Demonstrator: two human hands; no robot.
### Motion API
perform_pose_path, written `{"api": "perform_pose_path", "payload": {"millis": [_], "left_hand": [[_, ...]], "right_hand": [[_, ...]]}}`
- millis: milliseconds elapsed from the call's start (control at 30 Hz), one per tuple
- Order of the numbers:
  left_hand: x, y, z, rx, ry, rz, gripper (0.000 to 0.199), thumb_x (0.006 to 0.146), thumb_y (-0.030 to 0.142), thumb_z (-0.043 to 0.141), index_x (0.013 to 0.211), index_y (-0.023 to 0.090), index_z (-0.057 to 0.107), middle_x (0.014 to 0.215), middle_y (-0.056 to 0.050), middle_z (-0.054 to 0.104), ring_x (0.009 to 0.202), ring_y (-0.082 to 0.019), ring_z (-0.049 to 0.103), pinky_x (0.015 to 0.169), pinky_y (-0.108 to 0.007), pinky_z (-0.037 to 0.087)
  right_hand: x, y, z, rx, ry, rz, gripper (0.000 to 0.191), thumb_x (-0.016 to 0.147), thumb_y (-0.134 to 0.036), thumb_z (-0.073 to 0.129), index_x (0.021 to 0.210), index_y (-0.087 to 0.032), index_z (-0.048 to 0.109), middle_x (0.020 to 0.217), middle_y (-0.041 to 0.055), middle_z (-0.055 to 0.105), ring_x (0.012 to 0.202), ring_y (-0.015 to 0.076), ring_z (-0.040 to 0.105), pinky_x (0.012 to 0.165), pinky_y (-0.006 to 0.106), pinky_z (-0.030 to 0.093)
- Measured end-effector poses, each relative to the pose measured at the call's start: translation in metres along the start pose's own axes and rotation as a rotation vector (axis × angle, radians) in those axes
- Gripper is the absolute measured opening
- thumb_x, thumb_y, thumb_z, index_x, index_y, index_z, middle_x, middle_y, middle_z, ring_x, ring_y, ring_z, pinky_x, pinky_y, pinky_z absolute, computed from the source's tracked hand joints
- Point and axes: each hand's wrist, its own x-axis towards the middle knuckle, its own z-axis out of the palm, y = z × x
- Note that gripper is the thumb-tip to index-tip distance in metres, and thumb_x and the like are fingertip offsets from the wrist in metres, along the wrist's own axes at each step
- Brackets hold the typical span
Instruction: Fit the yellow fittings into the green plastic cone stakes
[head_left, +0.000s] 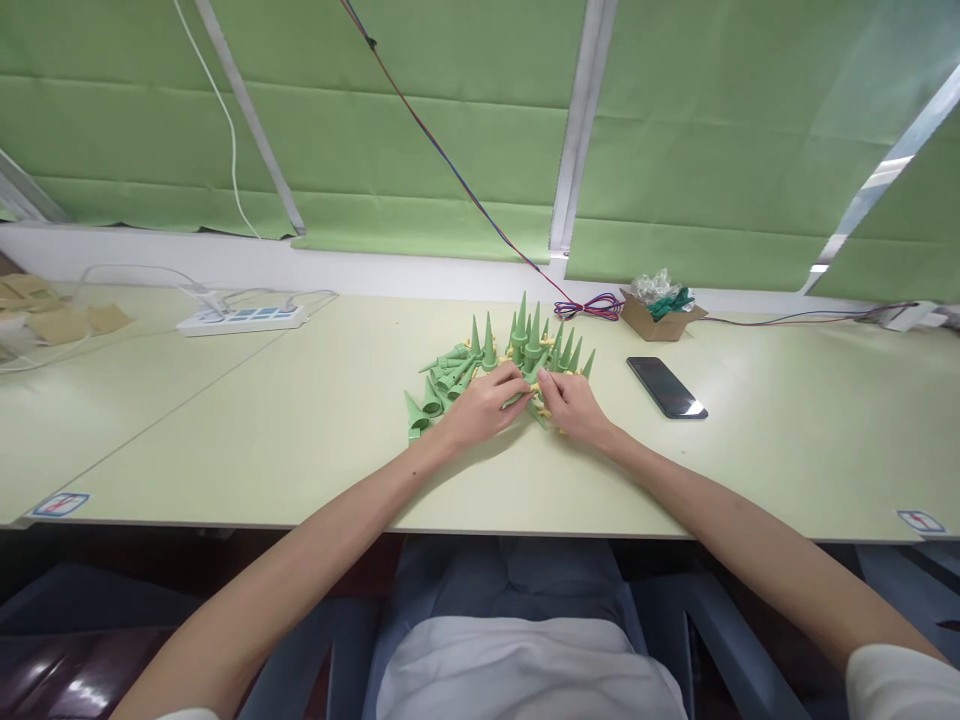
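Observation:
Many green pointed cones point(523, 330) are grouped on the pale table, several upright at the back and others lying on their sides at the left with open ends showing. Small yellow pieces point(507, 352) show among them. My left hand point(491, 402) is closed at the front of the group, its fingertips pinched on a small part they mostly hide. Close beside it, my right hand point(571, 402) has thumb and fingers pressed together around something small near a green cone and yellow bits. What each hand holds is too small to name.
A black phone point(667, 388) lies right of the cones. Behind it stands a small cardboard box point(660, 318) beside coiled red and blue wire point(592, 306). A white power strip point(244, 320) and brown packaging point(56, 315) are at the left. The table's front edge point(525, 533) is near my body.

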Motion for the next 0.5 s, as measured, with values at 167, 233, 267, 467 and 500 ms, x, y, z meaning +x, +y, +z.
{"api": "perform_pose_path", "payload": {"millis": [167,233,267,467,500], "left_hand": [[0.0001,0.0020,0.0010,0.017,-0.001,0.019,0.021,0.097,0.018,0.049,0.079,0.017,0.060,0.083,-0.005,0.060,0.072,-0.013,0.057,0.064,-0.025,0.047],[-0.0001,0.0021,0.0013,0.025,-0.013,0.017,0.023,0.098,0.017,0.048,0.078,0.017,0.060,0.082,-0.004,0.060,0.071,-0.012,0.057,0.063,-0.025,0.047],[-0.0002,0.0020,0.0013,0.027,-0.020,0.016,0.024,0.098,0.017,0.047,0.077,0.017,0.060,0.081,-0.004,0.060,0.070,-0.012,0.056,0.063,-0.025,0.046],[0.0009,0.0020,-0.0012,0.024,-0.051,0.029,0.027,0.099,0.018,0.045,0.077,0.016,0.060,0.078,-0.003,0.059,0.069,-0.012,0.056,0.062,-0.025,0.045],[0.0010,0.0020,-0.0016,0.025,-0.056,0.030,0.028,0.099,0.018,0.044,0.076,0.016,0.060,0.078,-0.003,0.058,0.068,-0.012,0.056,0.061,-0.024,0.044]], "right_hand": [[-0.0001,0.0013,0.0009,-0.016,-0.007,-0.009,0.050,0.102,-0.049,0.028,0.061,-0.021,0.027,0.051,-0.0034,0.034,0.050,0.0104,0.029,0.055,0.029,0.024],[-0.0002,0.0015,0.0011,-0.015,-0.013,-0.009,0.050,0.102,-0.049,0.028,0.061,-0.021,0.027,0.051,-0.0032,0.035,0.050,0.0106,0.030,0.054,0.029,0.024],[-0.0004,0.0016,0.0012,-0.012,-0.017,-0.010,0.049,0.102,-0.048,0.028,0.061,-0.021,0.027,0.051,-0.0032,0.035,0.050,0.0106,0.030,0.054,0.029,0.024],[-0.0021,0.0034,0.0026,-0.011,-0.027,-0.008,0.048,0.103,-0.045,0.030,0.061,-0.021,0.027,0.050,-0.0031,0.035,0.049,0.0113,0.030,0.054,0.030,0.025],[-0.0023,0.0037,0.0028,-0.010,-0.027,-0.006,0.048,0.103,-0.046,0.030,0.061,-0.022,0.027,0.050,-0.0031,0.035,0.049,0.0114,0.030,0.054,0.030,0.025]]}}
